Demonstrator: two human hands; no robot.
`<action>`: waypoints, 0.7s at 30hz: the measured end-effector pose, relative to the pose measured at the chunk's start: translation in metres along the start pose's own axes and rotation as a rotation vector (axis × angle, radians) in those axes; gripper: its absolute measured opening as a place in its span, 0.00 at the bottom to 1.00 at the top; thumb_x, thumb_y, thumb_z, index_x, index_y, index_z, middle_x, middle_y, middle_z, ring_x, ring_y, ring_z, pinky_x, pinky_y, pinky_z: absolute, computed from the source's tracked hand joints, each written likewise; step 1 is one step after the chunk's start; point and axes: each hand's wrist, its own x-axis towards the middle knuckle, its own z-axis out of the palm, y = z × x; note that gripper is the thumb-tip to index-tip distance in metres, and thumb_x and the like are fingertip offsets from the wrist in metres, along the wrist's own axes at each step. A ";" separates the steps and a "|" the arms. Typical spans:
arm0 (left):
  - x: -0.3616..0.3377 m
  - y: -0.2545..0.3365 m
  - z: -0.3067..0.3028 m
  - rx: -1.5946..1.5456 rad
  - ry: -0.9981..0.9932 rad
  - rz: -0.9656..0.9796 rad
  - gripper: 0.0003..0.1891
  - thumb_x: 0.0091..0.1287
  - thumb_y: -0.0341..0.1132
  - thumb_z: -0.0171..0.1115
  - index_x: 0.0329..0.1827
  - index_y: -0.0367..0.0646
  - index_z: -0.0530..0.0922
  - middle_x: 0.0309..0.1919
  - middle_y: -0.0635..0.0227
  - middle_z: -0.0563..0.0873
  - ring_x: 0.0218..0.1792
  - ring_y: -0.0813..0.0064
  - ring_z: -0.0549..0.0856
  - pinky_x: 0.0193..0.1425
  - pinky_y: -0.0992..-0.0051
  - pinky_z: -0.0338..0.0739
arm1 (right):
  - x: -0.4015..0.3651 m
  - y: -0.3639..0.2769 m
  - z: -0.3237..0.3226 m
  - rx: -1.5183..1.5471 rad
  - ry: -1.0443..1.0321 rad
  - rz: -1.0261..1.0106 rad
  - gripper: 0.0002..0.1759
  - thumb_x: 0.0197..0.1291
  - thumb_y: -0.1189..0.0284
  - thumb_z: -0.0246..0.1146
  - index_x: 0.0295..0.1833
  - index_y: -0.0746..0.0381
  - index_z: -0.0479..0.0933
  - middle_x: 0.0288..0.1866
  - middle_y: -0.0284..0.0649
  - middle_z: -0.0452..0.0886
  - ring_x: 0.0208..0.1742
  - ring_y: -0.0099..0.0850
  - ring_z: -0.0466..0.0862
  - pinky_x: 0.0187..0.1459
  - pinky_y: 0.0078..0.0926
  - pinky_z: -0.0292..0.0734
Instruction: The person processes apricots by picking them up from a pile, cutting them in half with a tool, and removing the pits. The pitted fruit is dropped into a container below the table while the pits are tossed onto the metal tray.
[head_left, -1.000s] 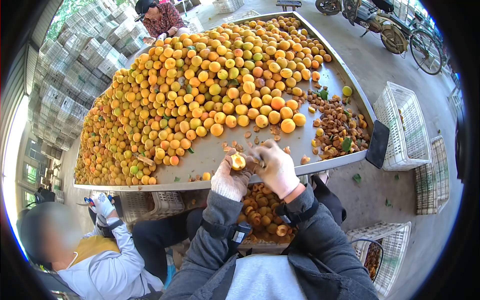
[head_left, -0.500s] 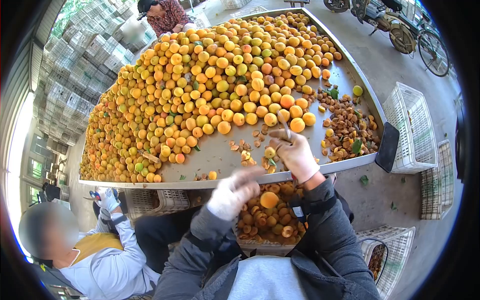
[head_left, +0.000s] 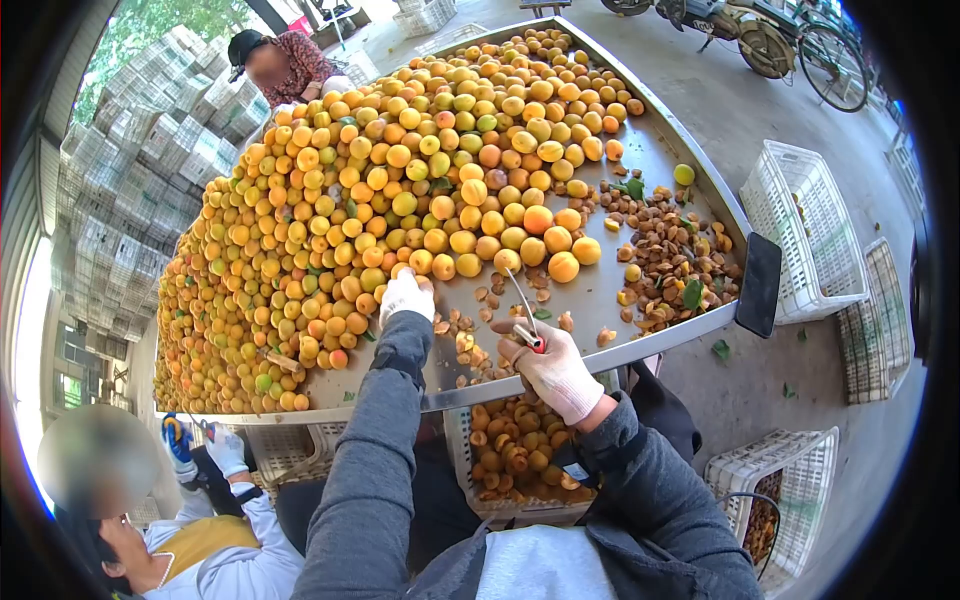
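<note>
My left hand (head_left: 407, 296), in a white glove, reaches to the front edge of the apricot pile (head_left: 330, 215). Its fingers close around an apricot (head_left: 401, 270), partly hidden by the glove. Nearer the table's front rim, my gloved right hand (head_left: 556, 372) grips a knife (head_left: 521, 298) with a thin metal blade and a red-and-metal handle. The blade points up and away over the metal tabletop. Pits and scraps (head_left: 466, 342) lie between my hands. Below the rim, in front of my lap, a crate (head_left: 457, 435) holds halved apricots (head_left: 520, 445).
A heap of pits (head_left: 672, 250) lies on the right of the table, near a dark phone-like slab (head_left: 759, 285) at the corner. White crates (head_left: 812, 235) stand to the right. A co-worker (head_left: 215, 530) sits at left; another person (head_left: 290, 65) is across the table.
My left hand has moved forward from above the crate to the pile's edge. My right hand has come slightly back and left, still with the knife. The whole view has shifted.
</note>
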 end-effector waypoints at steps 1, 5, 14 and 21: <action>-0.002 -0.003 -0.001 0.002 0.005 0.004 0.24 0.65 0.50 0.58 0.59 0.46 0.76 0.53 0.52 0.82 0.56 0.53 0.81 0.60 0.59 0.76 | 0.001 0.002 0.001 0.004 0.001 -0.006 0.16 0.65 0.70 0.63 0.56 0.64 0.78 0.35 0.32 0.81 0.36 0.17 0.76 0.41 0.17 0.74; 0.000 -0.035 0.009 -0.442 -0.140 0.201 0.29 0.62 0.31 0.64 0.68 0.40 0.67 0.52 0.53 0.82 0.49 0.60 0.85 0.54 0.65 0.80 | 0.001 0.014 0.006 -0.079 0.060 -0.176 0.16 0.62 0.72 0.65 0.55 0.62 0.78 0.34 0.38 0.82 0.34 0.23 0.79 0.40 0.22 0.76; -0.129 -0.006 -0.044 -1.985 -0.630 0.142 0.29 0.65 0.32 0.67 0.68 0.43 0.68 0.53 0.58 0.82 0.50 0.59 0.85 0.54 0.58 0.83 | -0.002 0.042 0.021 -0.224 0.066 -0.406 0.07 0.58 0.73 0.64 0.41 0.62 0.79 0.28 0.47 0.80 0.31 0.42 0.82 0.37 0.31 0.77; -0.153 0.000 -0.048 -1.856 -0.533 0.207 0.26 0.65 0.31 0.67 0.65 0.36 0.69 0.49 0.60 0.83 0.51 0.65 0.84 0.54 0.67 0.82 | -0.014 0.034 0.024 -0.494 0.054 -0.429 0.06 0.56 0.73 0.62 0.39 0.60 0.78 0.30 0.51 0.81 0.37 0.53 0.82 0.37 0.42 0.77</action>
